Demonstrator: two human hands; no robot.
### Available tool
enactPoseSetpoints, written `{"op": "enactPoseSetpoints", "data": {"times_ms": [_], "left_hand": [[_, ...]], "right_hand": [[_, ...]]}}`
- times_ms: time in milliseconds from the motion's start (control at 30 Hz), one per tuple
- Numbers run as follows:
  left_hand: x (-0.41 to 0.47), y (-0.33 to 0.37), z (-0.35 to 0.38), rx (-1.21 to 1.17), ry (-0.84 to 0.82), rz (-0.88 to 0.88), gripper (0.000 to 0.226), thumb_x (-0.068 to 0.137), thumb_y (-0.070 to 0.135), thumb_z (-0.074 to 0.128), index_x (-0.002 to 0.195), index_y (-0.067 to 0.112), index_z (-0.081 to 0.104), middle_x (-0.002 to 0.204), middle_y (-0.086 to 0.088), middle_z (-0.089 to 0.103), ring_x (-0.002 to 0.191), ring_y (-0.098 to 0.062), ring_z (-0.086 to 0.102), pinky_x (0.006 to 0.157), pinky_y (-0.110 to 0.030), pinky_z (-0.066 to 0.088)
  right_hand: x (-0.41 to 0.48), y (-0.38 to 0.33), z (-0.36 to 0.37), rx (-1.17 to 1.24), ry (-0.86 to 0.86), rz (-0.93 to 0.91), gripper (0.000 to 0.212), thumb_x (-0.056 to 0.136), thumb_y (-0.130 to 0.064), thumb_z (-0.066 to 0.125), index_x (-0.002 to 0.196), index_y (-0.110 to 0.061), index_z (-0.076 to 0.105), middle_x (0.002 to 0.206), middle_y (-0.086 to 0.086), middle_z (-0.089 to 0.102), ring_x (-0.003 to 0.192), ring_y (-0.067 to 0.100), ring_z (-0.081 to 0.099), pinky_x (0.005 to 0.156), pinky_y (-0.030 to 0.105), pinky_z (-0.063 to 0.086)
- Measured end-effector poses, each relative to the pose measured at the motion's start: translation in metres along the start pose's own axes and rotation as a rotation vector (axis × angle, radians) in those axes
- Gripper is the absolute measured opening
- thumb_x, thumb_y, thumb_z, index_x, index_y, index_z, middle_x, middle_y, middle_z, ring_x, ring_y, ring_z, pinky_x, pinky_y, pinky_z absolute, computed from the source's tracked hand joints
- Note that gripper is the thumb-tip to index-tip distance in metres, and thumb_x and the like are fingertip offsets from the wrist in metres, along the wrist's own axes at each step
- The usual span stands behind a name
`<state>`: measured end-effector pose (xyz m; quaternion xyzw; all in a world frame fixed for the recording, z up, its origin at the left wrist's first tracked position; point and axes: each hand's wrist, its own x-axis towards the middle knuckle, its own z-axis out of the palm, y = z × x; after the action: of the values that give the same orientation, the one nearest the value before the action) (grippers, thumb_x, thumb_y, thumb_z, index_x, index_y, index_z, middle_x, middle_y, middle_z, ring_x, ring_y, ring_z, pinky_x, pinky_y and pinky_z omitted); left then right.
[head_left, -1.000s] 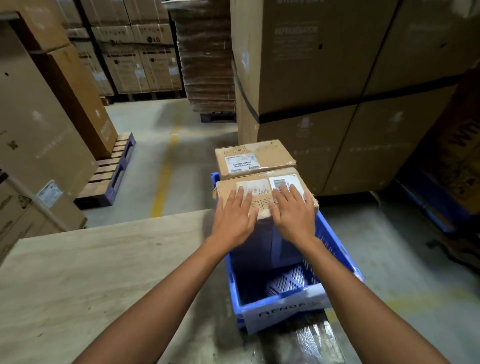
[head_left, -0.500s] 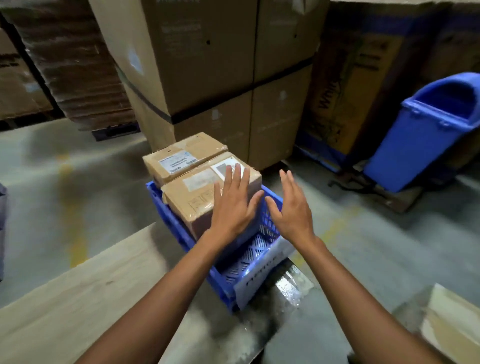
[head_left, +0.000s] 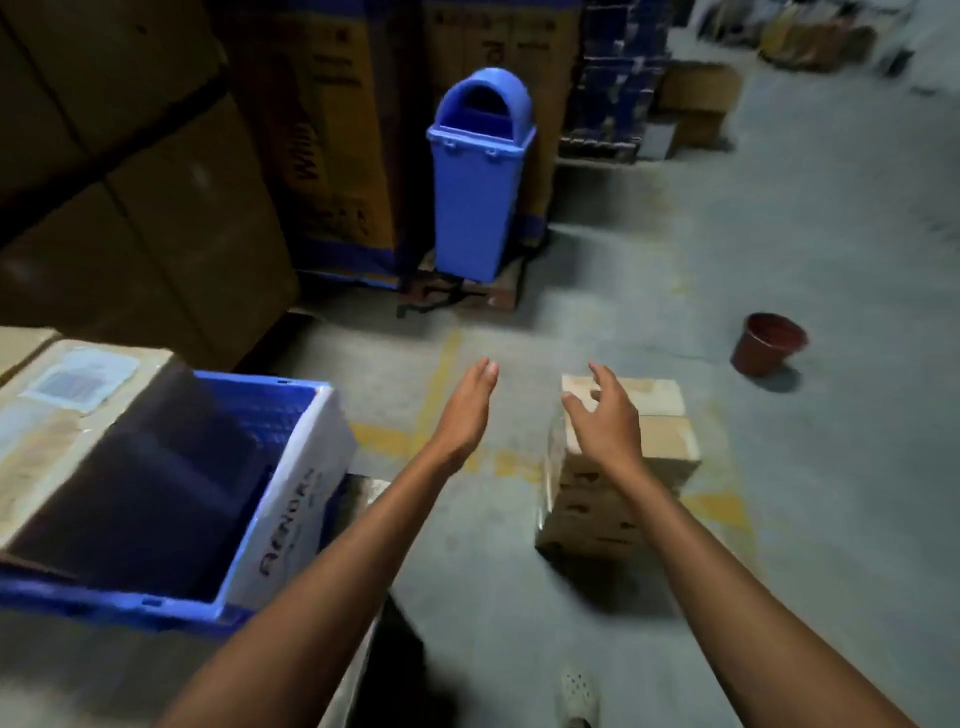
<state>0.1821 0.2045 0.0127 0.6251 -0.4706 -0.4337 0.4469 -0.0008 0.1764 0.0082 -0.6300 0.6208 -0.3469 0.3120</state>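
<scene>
A stack of small cardboard boxes (head_left: 660, 441) stands on the concrete floor right of centre. My right hand (head_left: 602, 415) hovers above its top box with fingers spread and relaxed, holding nothing. My left hand (head_left: 467, 405) is stretched out flat over the floor to the left of the stack, empty. At the left a blue crate (head_left: 280, 415) with a white label sits on a table, and a labelled cardboard parcel (head_left: 78, 405) lies across it.
A tall blue bin (head_left: 480, 171) stands by large cartons (head_left: 156, 182) at the back. A reddish-brown pot (head_left: 769, 344) sits on the floor at the right. Yellow floor markings (head_left: 441, 384) run under my hands. My shoe (head_left: 577, 693) shows at the bottom.
My view has swung right, away from the crate. Both hands have left the parcel in the crate and now reach toward the box stack on the floor.
</scene>
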Motion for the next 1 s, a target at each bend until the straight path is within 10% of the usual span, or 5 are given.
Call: {"op": "enactPoseSetpoints", "data": {"times_ms": [300,567,767,1000], "left_hand": [[0.087,-0.029,0.13,-0.536,-0.021,-0.448,0.078,0.099,0.069,0.015,0.155,0.018,0.034,0.162,-0.009,0.03,0.151,-0.023,0.024,0.121,-0.055,0.014],[0.185,-0.092,0.216,-0.394,0.058,-0.601,0.082,0.098,0.071,0.01,0.157,0.018,0.029,0.164,-0.002,0.025,0.152,-0.018,0.018,0.122,-0.051,0.008],[0.216,-0.145,0.256,-0.252,0.126,-0.702,0.08,0.1,0.068,0.013,0.159,0.015,0.022,0.166,-0.004,0.016,0.153,-0.019,0.014,0.122,-0.048,0.008],[0.23,-0.182,0.277,-0.261,0.064,-0.782,0.072,0.107,0.05,0.008,0.149,-0.002,0.037,0.156,-0.011,0.038,0.147,-0.022,0.029,0.112,-0.029,0.019]], "right_hand": [[0.069,0.137,-0.102,0.608,-0.016,0.509,0.055,0.107,-0.045,0.038,0.156,-0.02,0.033,0.16,0.002,0.037,0.143,0.024,0.039,0.114,0.051,0.035],[0.174,0.258,-0.115,0.597,-0.114,0.731,0.064,0.106,-0.057,0.027,0.158,-0.019,0.03,0.16,0.0,0.035,0.145,0.021,0.035,0.118,0.05,0.028],[0.217,0.342,-0.087,0.47,-0.171,0.857,0.059,0.109,-0.051,0.02,0.147,-0.016,0.048,0.133,0.003,0.057,0.116,0.014,0.049,0.095,0.032,0.034],[0.241,0.461,-0.029,0.556,-0.237,0.985,0.094,0.073,-0.067,0.075,0.147,-0.019,0.044,0.148,-0.002,0.049,0.132,0.021,0.049,0.111,0.041,0.036]]}}
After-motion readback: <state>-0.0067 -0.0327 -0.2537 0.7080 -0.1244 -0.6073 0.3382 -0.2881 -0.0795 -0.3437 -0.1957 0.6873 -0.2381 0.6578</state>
